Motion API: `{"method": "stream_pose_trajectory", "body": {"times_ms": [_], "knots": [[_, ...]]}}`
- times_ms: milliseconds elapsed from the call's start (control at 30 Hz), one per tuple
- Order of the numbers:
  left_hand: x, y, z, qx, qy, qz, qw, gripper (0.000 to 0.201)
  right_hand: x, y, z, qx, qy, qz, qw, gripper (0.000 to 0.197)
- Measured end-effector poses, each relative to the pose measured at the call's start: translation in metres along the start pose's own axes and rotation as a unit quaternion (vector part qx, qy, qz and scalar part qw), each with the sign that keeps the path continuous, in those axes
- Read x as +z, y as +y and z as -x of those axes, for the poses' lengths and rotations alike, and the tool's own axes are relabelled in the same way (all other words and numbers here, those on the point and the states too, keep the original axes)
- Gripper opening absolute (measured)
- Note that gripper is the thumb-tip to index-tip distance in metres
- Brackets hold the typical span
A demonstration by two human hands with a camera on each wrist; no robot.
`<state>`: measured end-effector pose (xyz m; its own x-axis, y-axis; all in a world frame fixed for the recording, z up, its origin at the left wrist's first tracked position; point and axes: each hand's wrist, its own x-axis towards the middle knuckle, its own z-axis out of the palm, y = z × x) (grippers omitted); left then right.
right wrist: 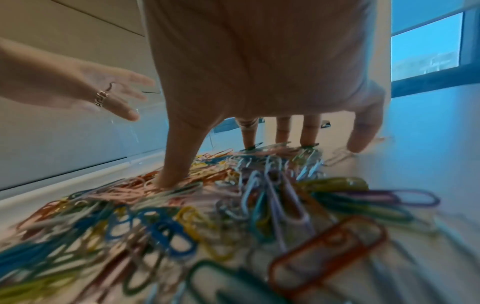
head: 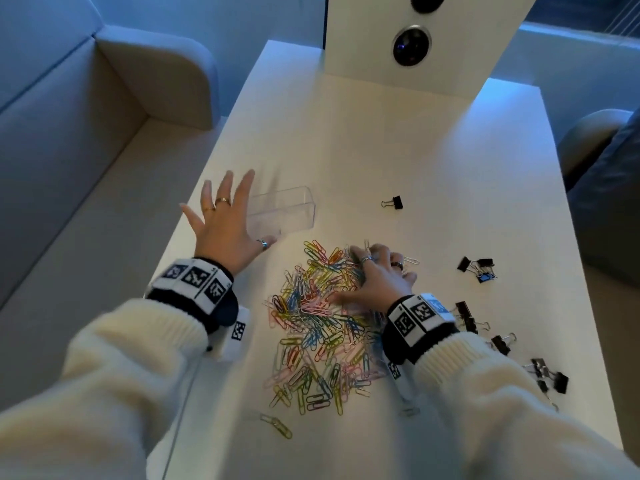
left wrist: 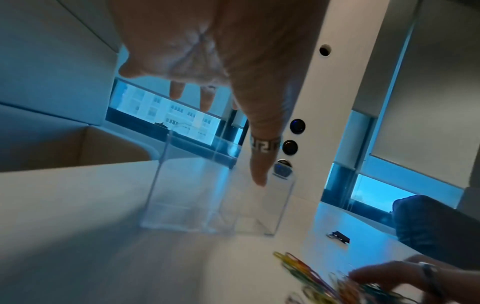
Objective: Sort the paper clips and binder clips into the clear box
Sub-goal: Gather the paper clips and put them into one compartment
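A clear box [head: 284, 209] [left wrist: 215, 195] stands on the white table [head: 381, 140], with nothing seen inside. My left hand [head: 227, 220] [left wrist: 233, 98] hovers at its left end with fingers spread and the thumb near the box's front corner; it grips nothing. A heap of coloured paper clips [head: 311, 327] [right wrist: 182, 216] lies in front of me. My right hand [head: 375, 271] [right wrist: 259, 82] is spread over the heap's far right part, fingertips pressing down on the clips. Black binder clips lie loose: one [head: 393, 203] [left wrist: 339, 237] far off, a cluster [head: 479, 268] to the right, and several [head: 502, 342] near my right sleeve.
A white post with round black sockets [head: 412, 46] rises at the table's far end. A pale sofa [head: 86, 116] runs along the left edge, and a dark cushion [head: 606, 174] lies past the right edge. Two paper clips [head: 277, 426] lie apart near the front.
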<state>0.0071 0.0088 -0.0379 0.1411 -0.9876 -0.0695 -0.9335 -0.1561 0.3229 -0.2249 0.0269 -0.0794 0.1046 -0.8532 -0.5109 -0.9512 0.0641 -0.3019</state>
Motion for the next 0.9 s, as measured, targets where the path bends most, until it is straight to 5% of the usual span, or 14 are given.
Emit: {"method": "stream_pose_trajectory", "body": {"times_ms": [167,367,700,900], "knots": [[0.003,-0.018,-0.024,0.001,-0.1,0.025,0.995,0.102,0.006,-0.006,-0.002,0.017,0.022,-0.075,0.997,0.079],[0.012,-0.023,-0.029,0.01,-0.084,0.077,0.993,0.073,0.014,-0.012,-0.006,-0.026,0.029,-0.139,0.99,0.036],[0.001,-0.027,-0.034,0.063,-0.131,0.106,0.984,0.068,0.009,-0.004,-0.004,-0.05,0.05,-0.159,0.985,0.023],[-0.007,-0.012,-0.014,0.008,0.007,0.172,0.985,0.058,0.007,0.007,-0.006,-0.028,0.042,-0.225,0.973,0.022]]}}
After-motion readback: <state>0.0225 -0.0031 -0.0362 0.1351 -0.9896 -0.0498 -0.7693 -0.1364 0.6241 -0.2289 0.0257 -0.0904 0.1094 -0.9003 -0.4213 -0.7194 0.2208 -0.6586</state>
